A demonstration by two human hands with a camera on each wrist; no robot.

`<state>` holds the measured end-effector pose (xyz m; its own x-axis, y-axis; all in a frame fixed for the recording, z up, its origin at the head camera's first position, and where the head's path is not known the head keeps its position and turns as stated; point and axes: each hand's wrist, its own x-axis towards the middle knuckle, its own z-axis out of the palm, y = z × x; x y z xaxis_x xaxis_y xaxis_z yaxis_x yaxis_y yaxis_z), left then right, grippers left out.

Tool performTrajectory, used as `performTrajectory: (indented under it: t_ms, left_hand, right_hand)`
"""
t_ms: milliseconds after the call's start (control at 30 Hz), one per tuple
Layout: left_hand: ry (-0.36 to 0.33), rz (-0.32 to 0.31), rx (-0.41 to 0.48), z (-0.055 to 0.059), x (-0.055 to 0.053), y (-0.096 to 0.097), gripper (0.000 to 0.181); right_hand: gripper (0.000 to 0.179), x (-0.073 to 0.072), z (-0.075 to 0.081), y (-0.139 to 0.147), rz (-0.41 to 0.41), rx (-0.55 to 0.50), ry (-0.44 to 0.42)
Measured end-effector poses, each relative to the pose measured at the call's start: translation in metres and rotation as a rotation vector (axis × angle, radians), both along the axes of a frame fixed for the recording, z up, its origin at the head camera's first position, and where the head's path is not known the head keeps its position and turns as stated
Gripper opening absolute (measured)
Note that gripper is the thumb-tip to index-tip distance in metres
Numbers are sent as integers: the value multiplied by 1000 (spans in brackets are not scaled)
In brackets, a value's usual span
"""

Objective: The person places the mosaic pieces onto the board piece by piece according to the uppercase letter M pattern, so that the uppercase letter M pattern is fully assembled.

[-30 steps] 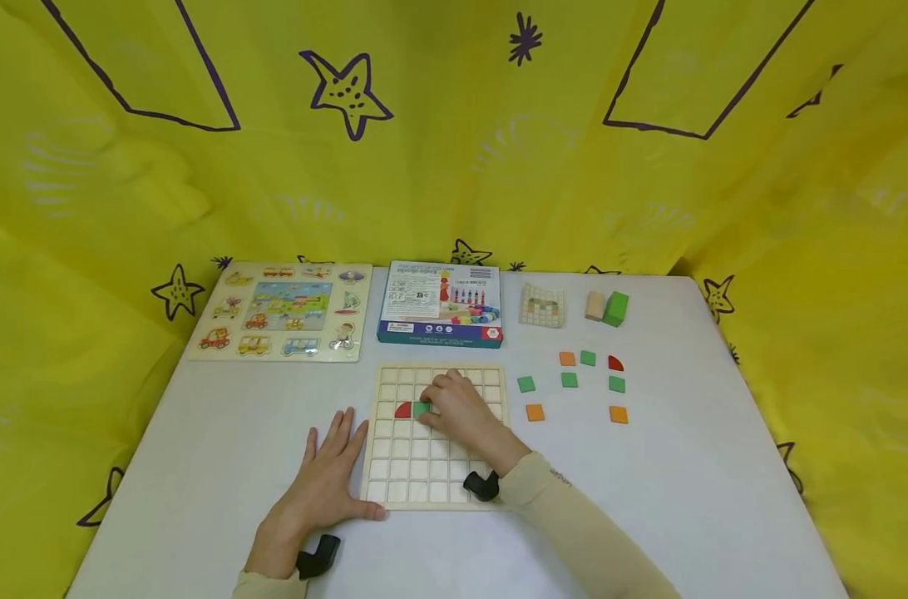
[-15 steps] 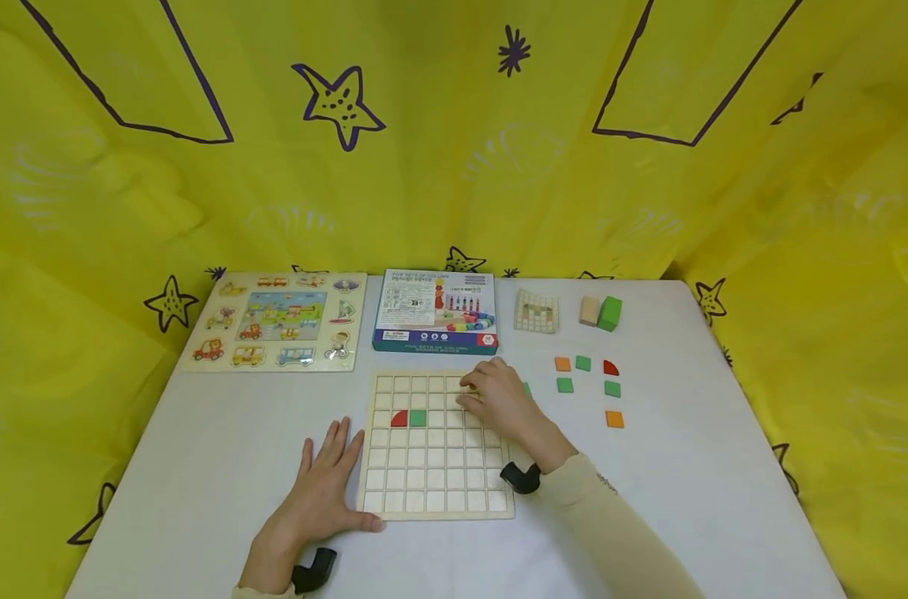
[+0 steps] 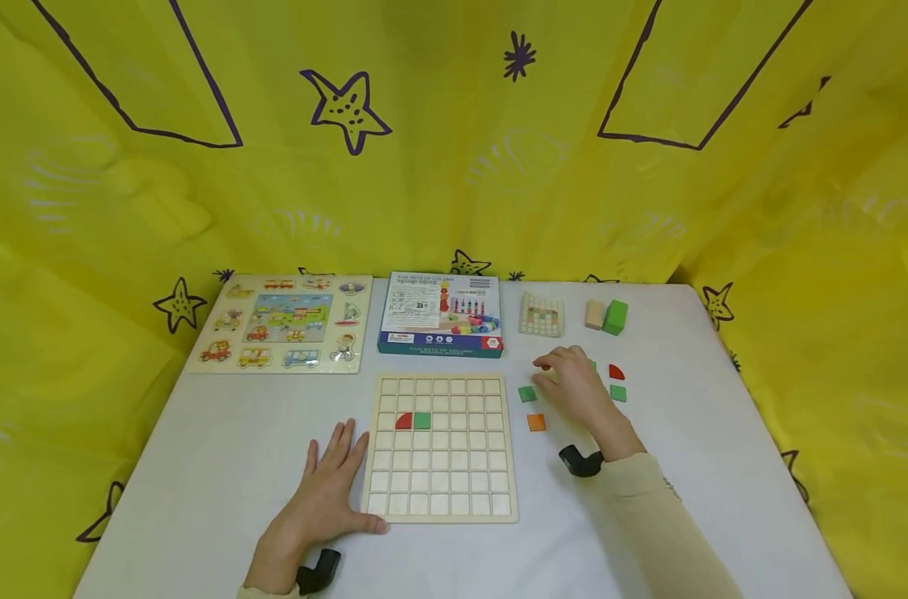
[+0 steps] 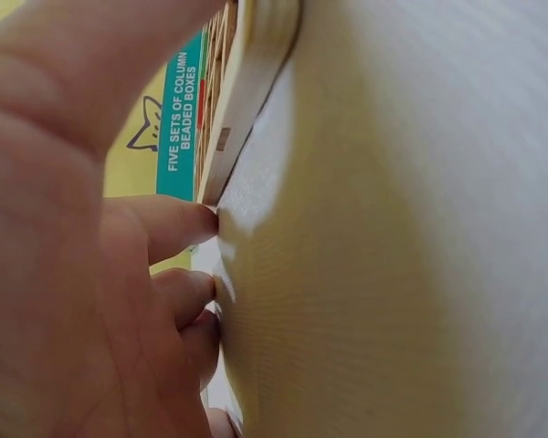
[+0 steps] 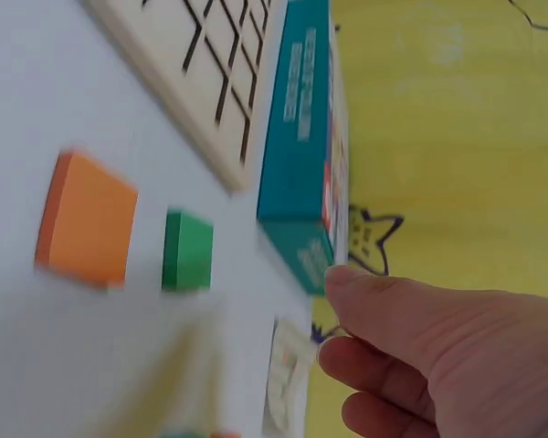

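Before yellow curtain [image 3: 424, 191], looks barely begun: red quarter-round [image 3: 405, 422] and green square [image 3: 421, 421] in grid board [image 3: 458, 460], loose tiles [image 3: 536, 423] remaining to board's right near right hand [image 3: 578, 389], fingertips apart, nothing visibly held, left hand [image 3: 327, 494] spread at board's left edge.

1. A picture puzzle [image 3: 285, 323] with printed vehicles lies flat on a white table [image 3: 199, 466].
2. Right of it rests a box [image 3: 441, 316] lettered "Five Sets of Column Beaded Boxes."
3. A plain wooden block [image 3: 594, 314] and a green block [image 3: 614, 318] sit side by side.
4. Yellow, star-patterned fabric [image 3: 439, 191] hangs behind.
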<state>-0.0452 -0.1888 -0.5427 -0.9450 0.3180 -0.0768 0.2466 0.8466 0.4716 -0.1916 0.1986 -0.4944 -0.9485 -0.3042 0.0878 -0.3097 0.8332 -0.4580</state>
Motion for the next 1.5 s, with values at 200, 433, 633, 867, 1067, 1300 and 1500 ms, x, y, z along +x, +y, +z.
performTrajectory:
  t_ms: [200, 433, 633, 867, 1067, 1300, 1500]
  left_hand:
    - [-14, 6, -11, 1, 1, -2, 134]
    - [-26, 1, -18, 1, 1, -4, 135]
    - [-14, -4, -17, 3, 0, -3, 134]
    - [-16, -8, -14, 2, -1, -2, 134]
    - [-8, -10, -21, 2, -3, 0, 134]
    - [-23, -2, -24, 4, -3, 1, 134]
    - [-30, 4, -23, 2, -2, 1, 134]
  right_hand:
    - [26, -6, -8, 25, -15, 39, 32]
    - [29, -11, -22, 41, -38, 40, 27]
    - [29, -15, -27, 46, -47, 62, 10]
    - [28, -16, -26, 50, -58, 99, -13]
    - [26, -17, -23, 50, -72, 109, -6]
    - [23, -20, -23, 48, -74, 92, -28]
    - [22, -23, -24, 46, -75, 79, -32]
